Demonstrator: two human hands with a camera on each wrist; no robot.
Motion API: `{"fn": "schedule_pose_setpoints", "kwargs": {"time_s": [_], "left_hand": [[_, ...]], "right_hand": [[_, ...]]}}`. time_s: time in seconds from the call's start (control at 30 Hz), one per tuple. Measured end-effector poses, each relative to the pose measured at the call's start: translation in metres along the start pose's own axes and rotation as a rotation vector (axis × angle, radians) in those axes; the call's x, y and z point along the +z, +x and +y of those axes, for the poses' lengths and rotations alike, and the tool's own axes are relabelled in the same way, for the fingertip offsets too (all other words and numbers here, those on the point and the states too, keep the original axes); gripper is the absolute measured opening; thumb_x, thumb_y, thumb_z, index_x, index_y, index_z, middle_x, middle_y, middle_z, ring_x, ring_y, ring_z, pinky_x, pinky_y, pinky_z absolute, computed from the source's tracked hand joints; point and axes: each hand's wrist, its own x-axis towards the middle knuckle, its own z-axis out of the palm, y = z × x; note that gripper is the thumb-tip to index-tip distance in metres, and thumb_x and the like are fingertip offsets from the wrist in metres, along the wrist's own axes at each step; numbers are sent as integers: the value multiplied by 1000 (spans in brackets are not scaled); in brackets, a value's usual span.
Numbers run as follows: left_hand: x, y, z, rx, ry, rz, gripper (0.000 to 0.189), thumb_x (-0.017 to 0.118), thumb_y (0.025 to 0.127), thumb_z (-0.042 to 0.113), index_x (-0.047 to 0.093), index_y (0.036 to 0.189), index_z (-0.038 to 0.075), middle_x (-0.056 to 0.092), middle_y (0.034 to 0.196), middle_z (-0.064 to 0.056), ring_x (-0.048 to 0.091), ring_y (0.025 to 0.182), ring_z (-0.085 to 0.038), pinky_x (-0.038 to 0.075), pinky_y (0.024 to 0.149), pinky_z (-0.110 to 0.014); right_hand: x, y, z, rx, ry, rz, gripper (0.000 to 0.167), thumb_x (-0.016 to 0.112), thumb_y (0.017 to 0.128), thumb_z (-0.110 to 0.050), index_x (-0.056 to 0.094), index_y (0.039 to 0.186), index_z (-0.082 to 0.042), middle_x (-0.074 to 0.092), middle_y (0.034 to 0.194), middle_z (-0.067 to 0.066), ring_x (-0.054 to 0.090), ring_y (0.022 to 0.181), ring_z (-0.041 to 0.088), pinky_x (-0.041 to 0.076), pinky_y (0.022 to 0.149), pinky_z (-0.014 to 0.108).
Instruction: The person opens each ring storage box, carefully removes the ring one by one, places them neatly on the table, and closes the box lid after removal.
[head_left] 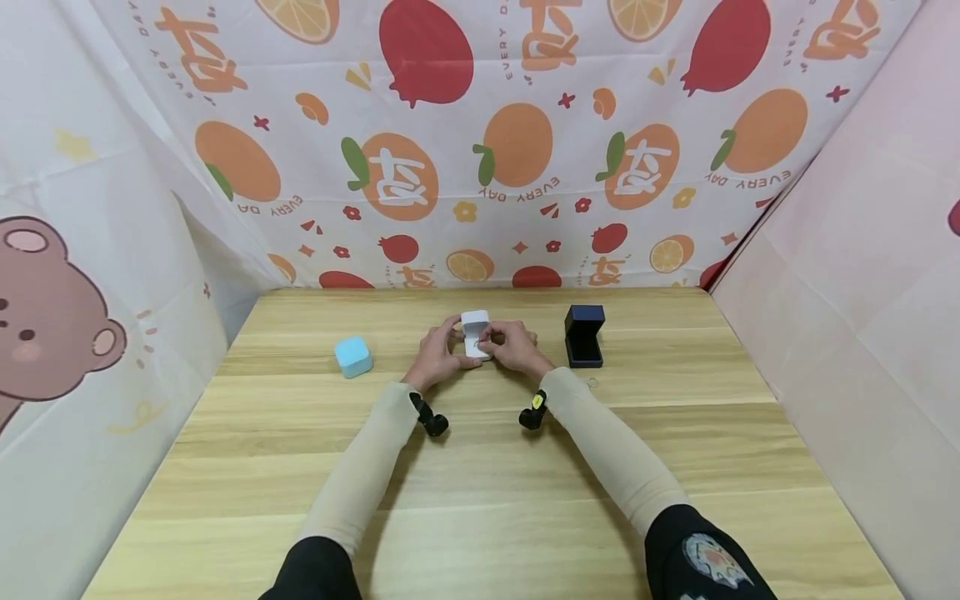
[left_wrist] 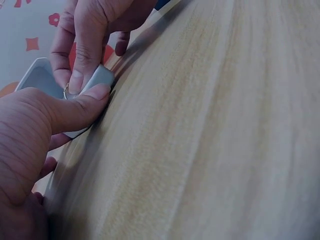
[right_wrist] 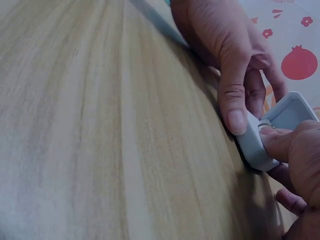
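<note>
While the left hand point(head_left: 439, 357) grips the open white ring box point(head_left: 474, 317), the right hand point(head_left: 516, 347) pinches a ring point(left_wrist: 65, 91) inside; keeping the box still seems wisest.

Both arms reach over the surface point(head_left: 472, 500), the left forearm point(head_left: 352, 471) and right forearm point(head_left: 611, 450) slanting inward, bringing the hands close together near its far edge. The left hand point(head_left: 437, 358) grips, left thumb point(left_wrist: 80, 112) pointing toward the right hand point(head_left: 516, 347), fingers on the far-edge side. The right hand pinches with right thumb point(right_wrist: 280, 144) and forefinger.
</note>
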Motion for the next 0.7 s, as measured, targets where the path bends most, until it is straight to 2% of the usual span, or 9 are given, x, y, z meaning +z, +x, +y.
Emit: {"fn": "schedule_pose_setpoints", "kwargs": {"time_s": [0.13,0.47,0.7], "left_hand": [[2,-1,0,3,17,4,94,90,77,28,38,156,20,65,130,-15,45,132,-37,28,117,-60],[-1,2,0,13,28,1,94,89,79,26,37,156,20,64,132,-16,45,130,-37,30,115,-61],[-2,1,3,-3,34,-9,95,89,79,25,36,157,18,65,132,-17,46,129,-36,30,115,-59]], "right_hand": [[2,0,2,-3,-9,13,7,76,92,-27,75,89,-21,78,106,-4,65,117,23,23,105,57],[3,1,3,-43,-25,41,9,75,93,-27,78,89,-20,79,103,-1,67,112,24,26,104,58],[8,-2,6,-86,-45,71,8,71,96,-26,74,90,-21,77,98,-1,60,110,25,20,105,56]]}}
